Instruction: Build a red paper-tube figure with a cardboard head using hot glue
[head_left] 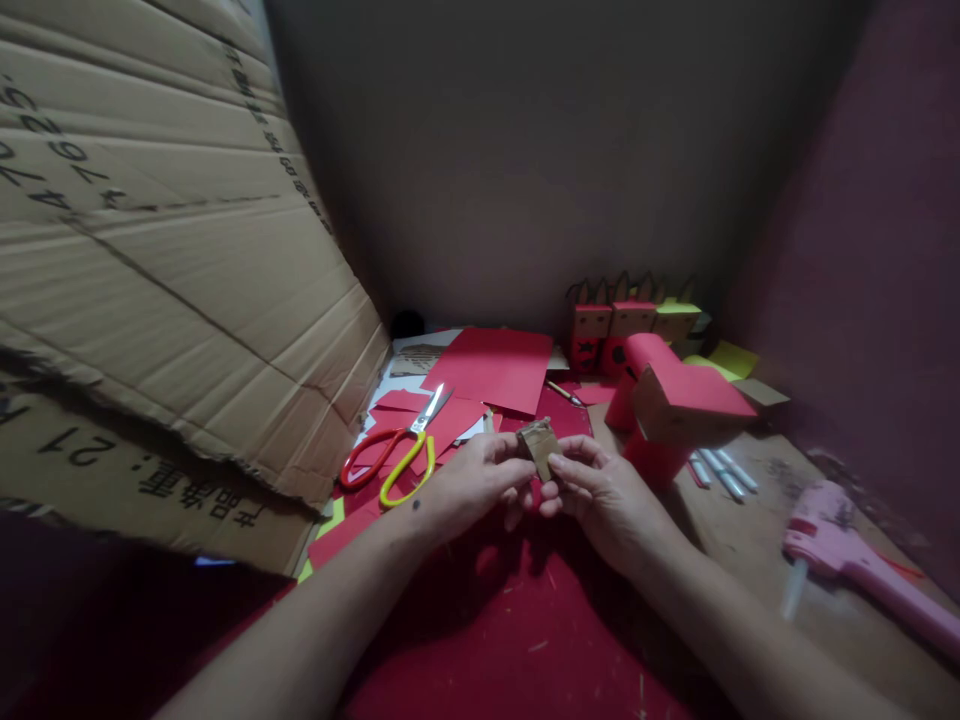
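Note:
Between both hands is a small piece of brown cardboard (539, 447) with a ragged top edge, raised above the red tabletop (517, 620). My left hand (491, 475) pinches its left side. On its right side, the thumb and fingers of my right hand (600, 485) grip it. A bit of red shows below the cardboard, among the fingertips; I cannot make out what it is. Left of my left hand lie scissors (409, 440) with one red and one yellow handle, blades slightly apart, on cut red paper (459, 422).
A large cardboard sheet (187, 250) leans in from the left. Red paper (495, 365) lies at the back. Small box figures (630, 325) and a red-covered cardboard shape (675, 390) stand at right, near markers (724, 472) and a pink glue gun (840, 540).

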